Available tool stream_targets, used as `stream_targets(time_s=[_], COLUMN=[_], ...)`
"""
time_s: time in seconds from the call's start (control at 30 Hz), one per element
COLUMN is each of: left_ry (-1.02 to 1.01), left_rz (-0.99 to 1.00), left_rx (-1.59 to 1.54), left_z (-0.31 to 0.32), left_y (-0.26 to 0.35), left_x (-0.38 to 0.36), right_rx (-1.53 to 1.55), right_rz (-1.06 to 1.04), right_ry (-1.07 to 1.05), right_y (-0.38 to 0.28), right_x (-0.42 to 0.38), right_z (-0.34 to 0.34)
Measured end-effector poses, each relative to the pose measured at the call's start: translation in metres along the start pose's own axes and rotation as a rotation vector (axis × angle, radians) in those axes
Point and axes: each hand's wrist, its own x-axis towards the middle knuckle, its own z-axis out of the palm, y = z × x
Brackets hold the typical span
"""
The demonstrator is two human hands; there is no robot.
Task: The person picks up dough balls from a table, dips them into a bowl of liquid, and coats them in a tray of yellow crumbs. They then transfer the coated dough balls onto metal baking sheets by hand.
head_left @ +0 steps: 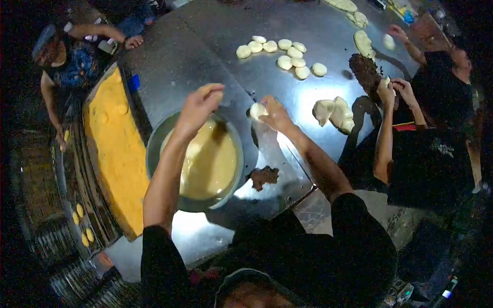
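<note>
My left hand (pixel 199 109) hovers over the rim of a large bowl (pixel 152 154) of pale yellow liquid (pixel 213 164). Its fingers point right, a little bent and apart, with nothing visible in them. To the right of the bowl, my right hand (pixel 277 116) grips a round white dough ball (pixel 258 111) just above the metal table. A small heap of dark brown filling (pixel 264 177) lies below that hand. Farther right sits a folded lump of pale dough (pixel 340 114). Several flattened dough balls (pixel 298 62) are grouped beyond my hands.
On the left stands a long tray (pixel 137 115) of orange-yellow crumbs (pixel 115 149), with a person (pixel 77 66) beside it. At right, co-workers' hands (pixel 393 92) work near a dark filling pile (pixel 365 74) and dough strips (pixel 363 43). The metal table (pixel 169 56) extends away.
</note>
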Motion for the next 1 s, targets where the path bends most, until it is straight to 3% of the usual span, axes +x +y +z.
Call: stream_targets(time_s=[0.03, 0.1, 0.17, 0.23, 0.27, 0.3, 0.33, 0.37, 0.4, 0.43, 0.53, 0.6, 0.63, 0.7, 0.73, 0.8, 0.83, 0.9, 0.93, 0.97, 1.0], left_ry=[-0.039, -0.089, -0.168, -0.202, -0.237, -0.27, -0.269, -0.225, -0.18, -0.173, -0.125, -0.178, -0.237, -0.2, -0.191, -0.245, -0.256, -0.403, -0.408, -0.4, -0.39], left_rz=[-0.018, -0.032, -0.151, -0.156, -0.183, -0.206, -0.208, -0.235, -0.26, -0.261, -0.278, -0.314, -0.345, -0.314, -0.339, -0.405, -0.409, -0.45, -0.447, -0.392, -0.335], left_rx=[0.017, 0.037, -0.004, -0.055, -0.076, -0.096, -0.092, -0.074, -0.059, -0.058, -0.157, -0.262, -0.371, -0.378, -0.339, -0.332, -0.328, -0.226, -0.239, -0.259, -0.278], left_z=[0.015, 0.042, 0.064, 0.081, 0.087, 0.095, 0.104, 0.116, 0.127, 0.136, 0.161, 0.175, 0.182, 0.193, 0.196, 0.198, 0.197, 0.197, 0.201, 0.207, 0.213], left_y=[-0.001, -0.007, -0.017, -0.028, -0.034, -0.038, -0.043, -0.048, -0.052, -0.055, -0.067, -0.071, -0.071, -0.067, -0.064, -0.074, -0.073, -0.068, -0.066, -0.064, -0.06], left_x=[0.026, 0.073, 0.112, 0.142, 0.158, 0.173, 0.187, 0.2, 0.211, 0.219, 0.243, 0.252, 0.257, 0.261, 0.261, 0.272, 0.272, 0.272, 0.27, 0.265, 0.262], right_rx=[0.215, 0.105, 0.061, 0.361, 0.654, 0.963, 0.675, 0.624, 0.824, 0.501, 0.652, -0.058, -0.055, 0.509, 0.507, 0.395, 0.399, 0.062, 0.212, 0.197, 0.394], right_rz=[0.046, 0.078, 0.01, 0.167, 0.221, 0.135, 0.36, 0.206, 0.236, 0.555, 0.468, -0.747, -0.752, -0.165, -0.169, 0.168, 0.178, 0.129, 0.149, 0.152, 0.173], right_ry=[-0.023, -0.025, -0.219, 0.101, 0.296, 0.282, 0.291, 0.415, 0.331, 0.325, 0.271, 0.222, 0.224, -0.008, -0.009, -0.24, -0.233, -0.159, -0.234, -0.236, -0.189], right_y=[0.001, 0.037, 0.055, 0.109, 0.11, 0.164, 0.126, 0.178, 0.177, 0.179, 0.239, 0.26, 0.247, 0.207, 0.19, 0.163, 0.155, 0.142, 0.15, 0.156, 0.162], right_x=[0.002, 0.017, 0.018, 0.018, 0.019, 0.04, 0.048, 0.073, 0.083, 0.109, 0.167, 0.195, 0.203, 0.22, 0.225, 0.226, 0.213, 0.185, 0.177, 0.172, 0.165], right_z=[-0.009, -0.003, -0.029, -0.054, -0.085, -0.107, -0.155, -0.162, -0.184, -0.197, -0.189, -0.179, -0.172, -0.155, -0.154, -0.16, -0.169, -0.183, -0.185, -0.177, -0.168])
